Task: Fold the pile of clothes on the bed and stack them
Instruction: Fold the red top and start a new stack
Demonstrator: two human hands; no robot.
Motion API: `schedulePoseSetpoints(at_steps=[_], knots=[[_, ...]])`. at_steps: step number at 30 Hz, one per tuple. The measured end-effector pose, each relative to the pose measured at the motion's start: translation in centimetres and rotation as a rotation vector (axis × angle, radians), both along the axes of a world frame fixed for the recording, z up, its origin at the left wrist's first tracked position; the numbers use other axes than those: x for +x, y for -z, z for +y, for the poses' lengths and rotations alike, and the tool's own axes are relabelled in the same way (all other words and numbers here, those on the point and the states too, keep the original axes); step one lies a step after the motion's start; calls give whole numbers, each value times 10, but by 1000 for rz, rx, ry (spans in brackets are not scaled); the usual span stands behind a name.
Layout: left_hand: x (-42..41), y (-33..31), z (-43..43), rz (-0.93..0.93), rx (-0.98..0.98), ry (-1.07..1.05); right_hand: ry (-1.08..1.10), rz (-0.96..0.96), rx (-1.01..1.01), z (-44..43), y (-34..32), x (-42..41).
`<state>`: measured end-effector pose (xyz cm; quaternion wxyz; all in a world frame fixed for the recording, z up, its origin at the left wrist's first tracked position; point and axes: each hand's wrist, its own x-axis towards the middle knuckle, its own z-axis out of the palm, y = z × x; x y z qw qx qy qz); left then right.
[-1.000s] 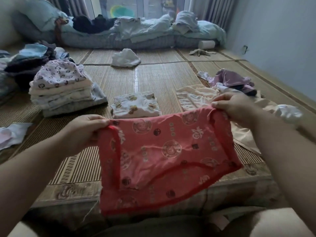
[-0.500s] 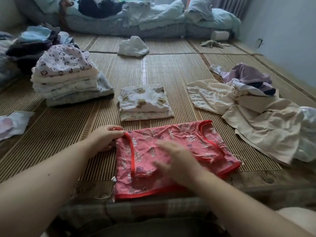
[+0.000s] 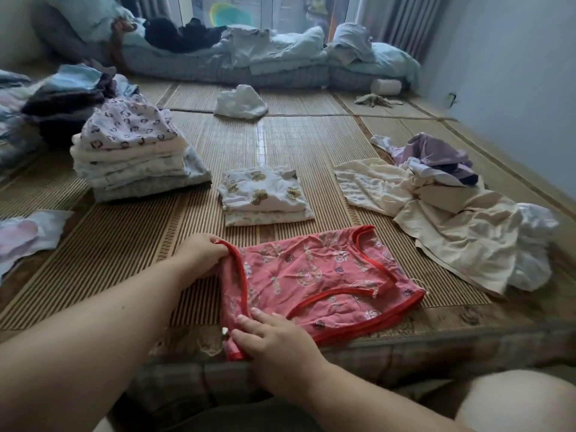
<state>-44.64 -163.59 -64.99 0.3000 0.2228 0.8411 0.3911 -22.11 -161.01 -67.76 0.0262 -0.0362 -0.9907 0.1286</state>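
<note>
Locate the red printed garment (image 3: 318, 275), spread flat on the bamboo mat (image 3: 124, 260) at the near edge of the bed, just in front of the small folded stack (image 3: 265, 198) with bear motifs. Take its long axis as running left to right, parallel to the bed edge.

Note the left hand (image 3: 199, 254) at the far-left corner, fingers curled and pinching the red trim. Note the right hand (image 3: 274, 341) at the near-left corner, thumb and fingers closed over the hem, apparently pinching it. Treat both hands as sitting on the same short left edge, with the whole body of the cloth extending rightward from the fingers and its right end free.

Expect, as a judgement only, a fold carrying the left edge over to the right, across the long axis. Keep both corners level to avoid a skewed crease.

Observe round medallions and character-like marks printed on the cloth, too small to read. Find no brand label or legible writing.

Regard the task as unfinished: crumpled cream and purple clothes (image 3: 436, 213) to the right remain unfolded, and a tall folded stack (image 3: 134, 160) stands to the left.
</note>
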Motion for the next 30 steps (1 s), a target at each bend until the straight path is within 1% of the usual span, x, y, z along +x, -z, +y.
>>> schedulePoseSetpoints(at_steps=[2,3,4,6,8,9,11,13,14,15,17,19,20,21,23,24,26,27,28,30], knots=[[-1,-7,-1,-97,45,-34,60,40,-171,5,-5,2],[-2,-12,0,-135,63,-42,144,71,-329,8,-9,3],[-3,-18,2,-181,83,-42,262,117,-529,10,-16,4],[-5,-32,10,-278,129,-19,452,272,-1018,19,-33,8],[-1,-50,25,-365,169,14,492,445,-1473,35,-45,19],[5,-60,36,-401,186,31,489,520,-1640,45,-50,27],[23,-77,61,-466,216,61,525,646,-1873,64,-57,45],[49,-90,91,-499,216,114,671,771,-2041,86,-55,63],[64,-93,106,-481,203,141,776,833,-2081,96,-53,72],[78,-94,120,-447,193,162,899,891,-2070,103,-52,79],[106,-92,147,-416,225,215,1129,944,-1915,118,-47,94],[130,-82,169,-536,262,272,1298,916,-1706,130,-41,109],[137,-74,176,-522,245,318,1362,862,-1599,134,-38,115],[142,-63,183,-377,188,391,1412,789,-1488,137,-36,122],[146,-42,191,70,32,517,1468,625,-1205,143,-33,132],[143,-32,192,228,-32,541,1466,544,-1048,146,-34,135],[133,-18,190,448,-174,555,1414,363,-794,154,-34,135],[128,-15,189,564,-262,567,1385,266,-705,159,-35,133],[123,-12,186,634,-343,574,1356,151,-632,164,-36,130],[114,-11,179,644,-434,582,1296,-62,-521,173,-39,121]])
